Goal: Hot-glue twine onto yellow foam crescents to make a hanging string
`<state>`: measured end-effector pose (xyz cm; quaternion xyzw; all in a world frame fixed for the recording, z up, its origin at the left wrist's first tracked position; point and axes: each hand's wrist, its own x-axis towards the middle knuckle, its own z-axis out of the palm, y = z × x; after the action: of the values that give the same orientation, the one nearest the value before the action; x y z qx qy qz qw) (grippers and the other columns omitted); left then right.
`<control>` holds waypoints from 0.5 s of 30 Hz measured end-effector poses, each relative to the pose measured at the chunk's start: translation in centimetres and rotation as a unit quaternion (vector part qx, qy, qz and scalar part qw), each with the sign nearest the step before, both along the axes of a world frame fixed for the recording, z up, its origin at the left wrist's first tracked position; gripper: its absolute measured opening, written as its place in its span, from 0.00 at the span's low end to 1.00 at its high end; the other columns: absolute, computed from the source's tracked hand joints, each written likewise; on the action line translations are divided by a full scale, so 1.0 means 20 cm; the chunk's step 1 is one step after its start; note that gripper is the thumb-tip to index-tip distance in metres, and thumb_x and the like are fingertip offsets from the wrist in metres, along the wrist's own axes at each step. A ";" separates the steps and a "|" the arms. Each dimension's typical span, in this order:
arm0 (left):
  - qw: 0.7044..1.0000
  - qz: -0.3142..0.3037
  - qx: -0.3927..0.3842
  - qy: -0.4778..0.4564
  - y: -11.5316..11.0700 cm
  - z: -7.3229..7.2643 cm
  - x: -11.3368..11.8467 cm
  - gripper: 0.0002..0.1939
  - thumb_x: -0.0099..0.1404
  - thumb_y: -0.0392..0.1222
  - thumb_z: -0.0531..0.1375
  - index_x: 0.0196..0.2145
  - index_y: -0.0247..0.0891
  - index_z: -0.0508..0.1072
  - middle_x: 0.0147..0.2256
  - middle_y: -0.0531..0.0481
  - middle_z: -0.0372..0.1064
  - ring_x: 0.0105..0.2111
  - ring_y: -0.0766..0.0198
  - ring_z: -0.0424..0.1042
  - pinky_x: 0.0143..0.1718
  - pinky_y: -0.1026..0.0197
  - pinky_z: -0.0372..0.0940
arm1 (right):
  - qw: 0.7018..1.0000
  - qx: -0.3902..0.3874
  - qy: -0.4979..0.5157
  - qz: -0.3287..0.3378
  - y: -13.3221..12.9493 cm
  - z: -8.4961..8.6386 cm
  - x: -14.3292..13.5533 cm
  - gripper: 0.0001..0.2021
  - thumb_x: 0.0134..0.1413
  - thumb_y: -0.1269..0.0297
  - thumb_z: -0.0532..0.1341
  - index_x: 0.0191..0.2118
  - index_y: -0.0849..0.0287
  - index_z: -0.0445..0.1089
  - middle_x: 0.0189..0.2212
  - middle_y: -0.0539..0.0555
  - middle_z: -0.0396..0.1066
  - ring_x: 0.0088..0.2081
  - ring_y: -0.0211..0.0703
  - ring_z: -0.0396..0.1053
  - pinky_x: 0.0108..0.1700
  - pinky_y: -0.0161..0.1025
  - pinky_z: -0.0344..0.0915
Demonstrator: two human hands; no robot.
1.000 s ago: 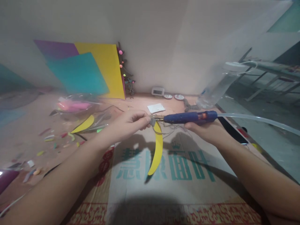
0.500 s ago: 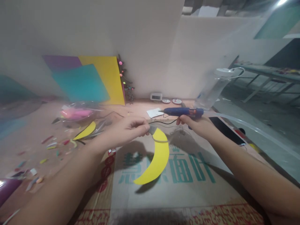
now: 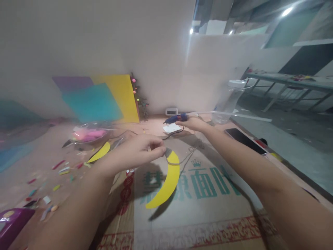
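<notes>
My left hand [image 3: 149, 149] pinches the grey top end of a yellow crescent-shaped cutout [image 3: 171, 175], which hangs tilted over the printed cardboard [image 3: 208, 215]. A thin grey cord [image 3: 188, 155] crosses the cutout near its top and trails off to the right. Farther back, my right hand [image 3: 192, 123] is closed on a blue hot glue gun [image 3: 173, 119]. The gun's nozzle points left, just above a small white card [image 3: 171, 128]. A clear glue stick [image 3: 241, 116] extends from the back of the gun past my wrist.
Colored foam sheets [image 3: 91, 100] lean on the wall at left, beside a beaded branch [image 3: 142, 99]. Loose scraps [image 3: 57, 187], another yellow cutout [image 3: 100, 152] and a purple object [image 3: 15, 222] lie left. A phone [image 3: 244, 140] and clear bottle [image 3: 226, 100] stand near the right edge.
My right hand has carried the glue gun left and back, down toward the white card. The yellow cutout stays in my left hand; the view has shifted slightly.
</notes>
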<state>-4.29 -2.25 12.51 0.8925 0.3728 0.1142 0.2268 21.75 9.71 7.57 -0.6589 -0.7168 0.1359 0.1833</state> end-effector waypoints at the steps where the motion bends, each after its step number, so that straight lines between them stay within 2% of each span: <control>1: 1.000 -0.001 0.006 0.000 0.00 0.00 0.00 0.14 0.68 0.45 0.50 0.27 0.38 0.67 0.24 0.56 0.64 0.27 0.67 0.63 0.29 0.64 0.54 | 1.000 -0.001 -0.001 -0.003 0.03 -0.03 -0.01 0.21 0.54 0.46 0.62 0.43 0.58 0.76 0.38 0.56 0.78 0.41 0.49 0.74 0.38 0.35 0.65; 6: 1.000 0.000 0.019 0.000 -0.01 -0.01 0.00 0.15 0.68 0.46 0.50 0.27 0.38 0.66 0.24 0.55 0.65 0.27 0.66 0.64 0.29 0.64 0.54 | 0.999 -0.006 -0.017 -0.030 0.12 -0.16 -0.01 0.22 0.55 0.46 0.61 0.37 0.64 0.76 0.28 0.59 0.76 0.31 0.46 0.73 0.30 0.34 0.62; 10: 1.000 0.000 0.025 -0.009 -0.01 0.00 0.00 0.16 0.69 0.47 0.49 0.28 0.38 0.67 0.26 0.55 0.66 0.28 0.66 0.65 0.30 0.63 0.55 | 0.999 0.002 -0.028 -0.032 0.15 -0.21 0.02 0.23 0.54 0.45 0.62 0.32 0.66 0.75 0.26 0.62 0.75 0.29 0.46 0.71 0.29 0.34 0.61; 15: 0.999 0.007 0.035 -0.009 -0.01 0.01 0.00 0.17 0.69 0.47 0.49 0.29 0.38 0.70 0.28 0.53 0.68 0.30 0.64 0.66 0.32 0.62 0.56 | 1.000 0.020 -0.020 -0.001 0.16 -0.21 0.06 0.21 0.56 0.49 0.62 0.45 0.63 0.73 0.30 0.57 0.77 0.30 0.43 0.71 0.31 0.32 0.61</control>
<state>-4.28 -2.48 12.69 0.8962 0.3727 0.1369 0.1979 22.99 12.96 3.30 -0.6583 -0.7224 0.1080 0.1819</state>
